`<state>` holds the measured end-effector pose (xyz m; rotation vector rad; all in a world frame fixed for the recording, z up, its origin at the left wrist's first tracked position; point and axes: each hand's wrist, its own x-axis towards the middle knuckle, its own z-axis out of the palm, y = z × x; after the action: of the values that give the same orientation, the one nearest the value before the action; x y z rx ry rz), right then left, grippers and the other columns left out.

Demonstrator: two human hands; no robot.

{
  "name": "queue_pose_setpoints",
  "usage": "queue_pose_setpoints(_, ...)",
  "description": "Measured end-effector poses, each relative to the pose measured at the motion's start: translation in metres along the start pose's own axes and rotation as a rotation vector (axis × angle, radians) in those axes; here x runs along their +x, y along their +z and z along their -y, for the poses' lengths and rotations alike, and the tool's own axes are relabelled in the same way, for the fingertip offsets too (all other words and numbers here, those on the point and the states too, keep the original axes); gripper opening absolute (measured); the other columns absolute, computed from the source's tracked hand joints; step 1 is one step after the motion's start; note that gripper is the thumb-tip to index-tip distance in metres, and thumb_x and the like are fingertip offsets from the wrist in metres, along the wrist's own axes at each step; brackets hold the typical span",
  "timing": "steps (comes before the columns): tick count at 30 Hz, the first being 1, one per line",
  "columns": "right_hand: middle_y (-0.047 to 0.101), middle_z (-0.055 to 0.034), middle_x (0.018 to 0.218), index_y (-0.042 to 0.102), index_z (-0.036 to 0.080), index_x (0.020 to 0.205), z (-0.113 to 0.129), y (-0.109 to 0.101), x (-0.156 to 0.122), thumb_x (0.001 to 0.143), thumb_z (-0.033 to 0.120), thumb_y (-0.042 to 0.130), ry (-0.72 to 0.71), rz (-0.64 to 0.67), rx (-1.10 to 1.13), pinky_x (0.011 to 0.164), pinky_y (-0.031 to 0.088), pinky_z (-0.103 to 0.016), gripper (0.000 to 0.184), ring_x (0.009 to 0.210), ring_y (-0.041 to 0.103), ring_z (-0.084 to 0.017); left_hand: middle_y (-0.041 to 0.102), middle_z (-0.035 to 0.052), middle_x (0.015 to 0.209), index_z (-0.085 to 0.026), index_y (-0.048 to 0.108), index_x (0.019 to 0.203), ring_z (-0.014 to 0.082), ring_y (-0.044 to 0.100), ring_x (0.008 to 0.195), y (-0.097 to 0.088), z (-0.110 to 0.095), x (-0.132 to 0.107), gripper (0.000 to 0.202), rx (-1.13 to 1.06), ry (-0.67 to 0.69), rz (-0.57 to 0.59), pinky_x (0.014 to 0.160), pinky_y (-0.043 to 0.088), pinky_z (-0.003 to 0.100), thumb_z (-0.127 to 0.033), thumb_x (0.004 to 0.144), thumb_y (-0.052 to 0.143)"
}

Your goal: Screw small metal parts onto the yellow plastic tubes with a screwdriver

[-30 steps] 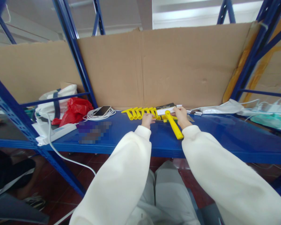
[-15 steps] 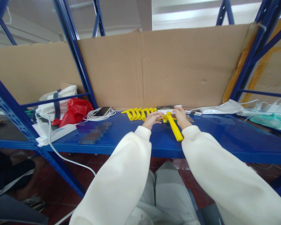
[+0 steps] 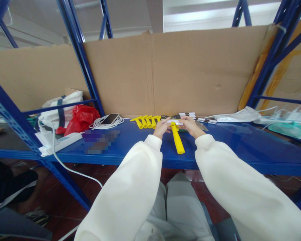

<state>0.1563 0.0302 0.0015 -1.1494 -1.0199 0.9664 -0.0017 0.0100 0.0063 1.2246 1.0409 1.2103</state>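
The left hand [image 3: 162, 128] and right hand [image 3: 192, 127] both grasp one yellow-handled tool [image 3: 177, 140] (its handle points toward the person) above the blue shelf [image 3: 240, 142].

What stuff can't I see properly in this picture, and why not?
In the head view:
Yellow tool: far end partly covered by the left hand and right hand.
Any print there: too small and blurred to read.
Pixelated patch: squares blur out what's there.
Red bag: its crumpled sides hide the inside.
Person at the left: cut off by the picture's edge.
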Motion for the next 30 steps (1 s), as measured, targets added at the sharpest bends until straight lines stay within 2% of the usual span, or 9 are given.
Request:
queue_pose_setpoints(3, 0.062, 0.0061, 0.061, 0.052, 0.023, 0.081, 0.002, 0.003, -0.005, 0.073, 0.004, 0.067, -0.017, 0.011, -0.062, 0.044, 0.048, -0.018, 0.026, 0.047, 0.059, -0.011, 0.08, 0.0115, 0.095, -0.016, 0.069, 0.141, 0.0165, 0.073, 0.068, 0.0, 0.001, 0.002, 0.057, 0.012, 0.001, -0.085, 0.06, 0.055, 0.024, -0.009, 0.084, 0.067)
queue_pose_setpoints(9, 0.063, 0.005, 0.063, 0.052, 0.023, 0.076, 0.0, 0.004, -0.004, 0.073, 0.005, 0.067, -0.084, 0.038, -0.111, 0.047, 0.05, -0.022, 0.024, 0.051, 0.06, -0.013, 0.08, 0.0073, 0.088, -0.018, 0.07, 0.139, 0.0136, 0.068, 0.058, -0.001, 0.001, 0.005, 0.06, 0.006, -0.003, -0.184, 0.055, 0.053, 0.023, -0.011, 0.08, 0.068)
queue_pose_setpoints(11, 0.062, 0.0049, 0.064, 0.055, 0.023, 0.073, -0.002, 0.002, -0.002, 0.073, 0.005, 0.066, -0.172, 0.029, -0.173, 0.052, 0.051, -0.023, 0.021, 0.053, 0.059, -0.013, 0.079, 0.0073, 0.088, -0.017, 0.072, 0.137, 0.0125, 0.066, 0.056, -0.002, 0.002, 0.005, 0.056, 0.008, 0.007, -0.215, 0.053, 0.051, 0.022, -0.008, 0.082, 0.064)
queue_pose_setpoints(14, 0.061, 0.0042, 0.065, 0.059, 0.022, 0.067, -0.005, 0.0, 0.002, 0.073, 0.004, 0.066, -0.402, -0.011, -0.282, 0.065, 0.054, -0.023, 0.019, 0.063, 0.059, -0.013, 0.078, 0.0088, 0.091, -0.015, 0.073, 0.135, 0.0135, 0.067, 0.059, -0.003, 0.002, 0.006, 0.052, -0.005, 0.026, -0.279, 0.052, 0.05, 0.022, -0.007, 0.084, 0.062)
queue_pose_setpoints(16, 0.06, 0.0044, 0.064, 0.06, 0.022, 0.066, -0.006, 0.001, 0.001, 0.074, 0.008, 0.07, -0.477, 0.013, -0.299, 0.068, 0.054, -0.023, 0.018, 0.065, 0.059, -0.013, 0.079, 0.0105, 0.097, -0.016, 0.071, 0.137, 0.0153, 0.07, 0.064, -0.003, 0.001, 0.005, 0.053, -0.021, 0.028, -0.309, 0.053, 0.05, 0.023, -0.008, 0.085, 0.063)
queue_pose_setpoints(20, 0.059, 0.0064, 0.059, 0.061, 0.022, 0.075, -0.009, 0.008, -0.008, 0.073, 0.022, 0.081, -0.336, 0.246, -0.294, 0.058, 0.05, -0.024, 0.02, 0.055, 0.057, -0.013, 0.079, 0.0118, 0.111, -0.019, 0.063, 0.147, 0.0169, 0.073, 0.072, -0.002, 0.0, 0.003, 0.064, -0.014, -0.015, -0.232, 0.049, 0.046, 0.021, -0.01, 0.083, 0.063)
queue_pose_setpoints(22, 0.06, 0.0075, 0.059, 0.062, 0.022, 0.081, -0.011, 0.011, -0.013, 0.068, 0.02, 0.085, -0.295, 0.334, -0.306, 0.057, 0.048, -0.022, 0.026, 0.056, 0.058, -0.013, 0.079, 0.0119, 0.113, -0.02, 0.062, 0.148, 0.0178, 0.074, 0.075, 0.0, -0.001, 0.001, 0.066, 0.007, -0.04, -0.157, 0.047, 0.044, 0.019, -0.012, 0.082, 0.065)
queue_pose_setpoints(27, 0.057, 0.0114, 0.059, 0.06, 0.023, 0.081, -0.015, 0.012, -0.016, 0.067, 0.008, 0.074, -0.332, 0.329, -0.276, 0.052, 0.046, -0.018, 0.025, 0.054, 0.057, -0.01, 0.078, 0.0109, 0.119, -0.022, 0.064, 0.146, 0.0197, 0.076, 0.086, 0.0, -0.001, 0.001, 0.065, -0.003, -0.047, -0.089, 0.049, 0.044, 0.018, -0.013, 0.081, 0.066)
queue_pose_setpoints(30, 0.067, 0.0072, 0.066, 0.064, 0.022, 0.074, -0.014, 0.011, -0.013, 0.069, 0.008, 0.068, -0.339, 0.375, -0.306, 0.051, 0.049, -0.02, 0.015, 0.051, 0.059, -0.01, 0.077, 0.0109, 0.124, -0.023, 0.067, 0.142, 0.0207, 0.075, 0.095, -0.002, 0.0, 0.003, 0.059, -0.014, -0.044, -0.067, 0.053, 0.045, 0.018, -0.014, 0.084, 0.067)
